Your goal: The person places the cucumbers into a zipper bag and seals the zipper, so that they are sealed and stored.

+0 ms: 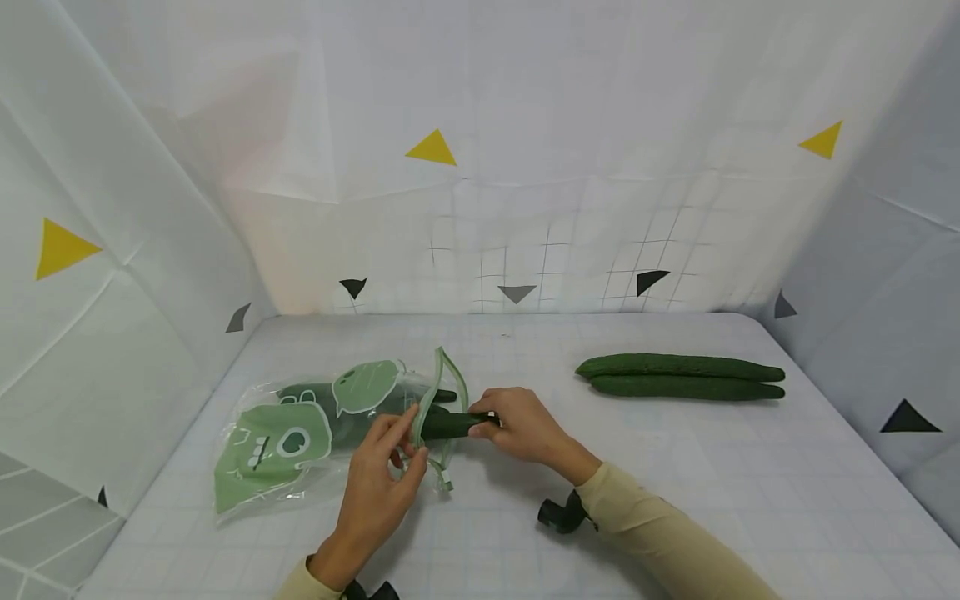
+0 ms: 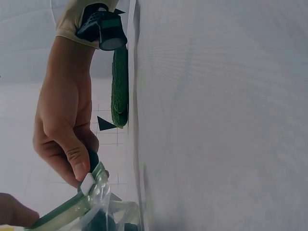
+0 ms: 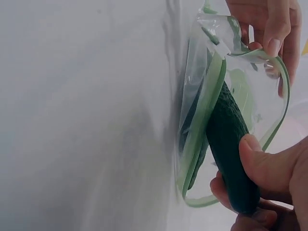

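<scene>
Clamping fingers [image 3: 222,192] on cucumber [image 1: 448,426], right hand [image 1: 521,425] supports it in bag [image 1: 258,462] mouth; left hand [image 1: 377,479] pinches rim [image 3: 204,115], likely for clearance.

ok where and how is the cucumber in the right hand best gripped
Probably by the exposed end of the cucumber, pinched across its slim width, coming from the right as the right hand does: the rest runs left into the open mouth of the zip bag.
</scene>
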The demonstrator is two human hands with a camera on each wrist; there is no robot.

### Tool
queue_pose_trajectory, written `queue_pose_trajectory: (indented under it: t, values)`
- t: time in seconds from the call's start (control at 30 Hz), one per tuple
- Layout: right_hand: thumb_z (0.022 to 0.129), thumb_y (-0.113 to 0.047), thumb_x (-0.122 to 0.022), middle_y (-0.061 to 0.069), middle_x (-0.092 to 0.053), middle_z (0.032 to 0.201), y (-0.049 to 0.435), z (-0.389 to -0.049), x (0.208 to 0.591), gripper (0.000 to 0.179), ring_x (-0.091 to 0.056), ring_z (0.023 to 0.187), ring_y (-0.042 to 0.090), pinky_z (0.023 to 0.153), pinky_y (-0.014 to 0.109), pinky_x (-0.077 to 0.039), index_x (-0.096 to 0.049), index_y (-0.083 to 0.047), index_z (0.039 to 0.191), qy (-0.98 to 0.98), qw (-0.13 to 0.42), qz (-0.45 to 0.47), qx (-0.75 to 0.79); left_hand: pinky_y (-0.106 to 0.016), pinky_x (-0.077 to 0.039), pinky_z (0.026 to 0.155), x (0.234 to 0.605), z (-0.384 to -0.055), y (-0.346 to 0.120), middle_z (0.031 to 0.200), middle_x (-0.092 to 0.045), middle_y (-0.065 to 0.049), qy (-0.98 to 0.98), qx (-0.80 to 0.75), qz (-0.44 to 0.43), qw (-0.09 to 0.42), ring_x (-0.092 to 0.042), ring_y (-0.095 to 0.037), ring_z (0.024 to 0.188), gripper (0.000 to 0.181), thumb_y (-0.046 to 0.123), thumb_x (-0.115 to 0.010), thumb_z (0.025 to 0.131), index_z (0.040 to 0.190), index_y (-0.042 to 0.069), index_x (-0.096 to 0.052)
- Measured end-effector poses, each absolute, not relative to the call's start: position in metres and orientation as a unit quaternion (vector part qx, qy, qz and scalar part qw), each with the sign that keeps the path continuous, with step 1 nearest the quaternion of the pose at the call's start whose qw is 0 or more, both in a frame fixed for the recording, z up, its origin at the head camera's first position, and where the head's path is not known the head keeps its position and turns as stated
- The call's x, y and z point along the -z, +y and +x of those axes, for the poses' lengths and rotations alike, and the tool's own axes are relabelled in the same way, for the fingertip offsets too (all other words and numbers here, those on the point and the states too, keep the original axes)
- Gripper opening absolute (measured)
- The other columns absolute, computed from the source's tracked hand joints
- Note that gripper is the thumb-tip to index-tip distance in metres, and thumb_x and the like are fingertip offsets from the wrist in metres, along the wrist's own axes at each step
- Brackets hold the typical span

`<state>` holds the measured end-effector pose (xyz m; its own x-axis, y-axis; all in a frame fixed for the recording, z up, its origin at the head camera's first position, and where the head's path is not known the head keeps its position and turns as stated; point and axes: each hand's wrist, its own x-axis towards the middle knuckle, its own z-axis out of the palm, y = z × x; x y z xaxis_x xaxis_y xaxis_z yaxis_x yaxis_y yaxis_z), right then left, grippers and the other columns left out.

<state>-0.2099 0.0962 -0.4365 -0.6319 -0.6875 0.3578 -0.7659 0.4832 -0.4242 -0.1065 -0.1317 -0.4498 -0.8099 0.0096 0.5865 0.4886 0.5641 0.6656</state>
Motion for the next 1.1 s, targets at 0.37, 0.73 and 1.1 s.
queue_pose_trajectory:
  t: [0.37,0.73,1.1]
  values:
    - [0.094,-0.016,-0.079,0.007,-0.074,0.100,0.075,-0.207,0.436,0.023,-0.067,0.079,0.016,0.069,0.032,-0.055,-0.080,-0.001,0.111,-0.858,0.058,0.409,-0.305,-0.027,-0.052,0.064,0.448,-0.106,-0.132,0.101,-0.057,0.001,-0.840,0.449,-0.143,0.268,-0.057,-0.009,0.081,0.062,-0.011,-0.079,0.084,0.143,0.000,-0.062]
    - [0.093,-0.018,-0.079,0.007,-0.075,0.100,0.052,-0.205,0.445,0.022,-0.069,0.086,0.019,0.071,0.031,-0.056,-0.080,-0.003,0.109,-0.864,0.062,0.402,-0.297,-0.028,-0.053,0.064,0.449,-0.106,-0.131,0.102,-0.057,0.000,-0.839,0.452,-0.145,0.265,-0.058,-0.009,0.082,0.061,-0.011,-0.078,0.085,0.143,0.000,-0.062]
    - [0.092,-0.019,-0.081,0.005,-0.075,0.099,0.038,-0.206,0.444,0.021,-0.068,0.084,0.016,0.071,0.030,-0.055,-0.080,-0.005,0.108,-0.867,0.048,0.391,-0.307,-0.028,-0.053,0.064,0.451,-0.106,-0.130,0.102,-0.057,-0.001,-0.837,0.446,-0.149,0.280,-0.059,-0.008,0.082,0.059,-0.011,-0.078,0.085,0.141,-0.003,-0.062]
